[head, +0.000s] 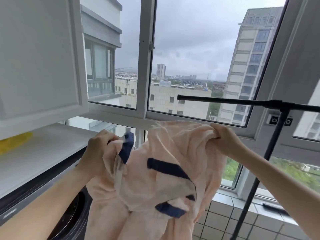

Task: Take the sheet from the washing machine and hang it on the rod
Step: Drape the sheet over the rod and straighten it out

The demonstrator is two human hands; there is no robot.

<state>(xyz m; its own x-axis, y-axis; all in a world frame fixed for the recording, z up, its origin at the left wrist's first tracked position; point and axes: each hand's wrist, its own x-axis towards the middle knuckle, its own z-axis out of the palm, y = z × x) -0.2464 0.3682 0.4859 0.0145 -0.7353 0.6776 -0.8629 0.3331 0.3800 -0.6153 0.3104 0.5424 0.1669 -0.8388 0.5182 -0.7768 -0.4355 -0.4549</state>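
A pale peach sheet [173, 149] with dark blue stripes hangs bunched between my two hands at chest height. My left hand [99, 149] grips one gathered edge above the washing machine [72, 213], whose dark round door shows at the lower left. My right hand [225, 141] grips the other edge, higher and to the right. The black rod [225, 100] runs level above and behind the sheet, its free end pointing left; it rests on a thin black stand [270, 153] at the right. The sheet does not touch the rod.
A white counter [43, 153] lies over the machine, with a yellow cloth [13, 142] on it. An open white cabinet door [39, 58] hangs at upper left. Large windows [145, 66] stand straight ahead, above a tiled sill [225, 213].
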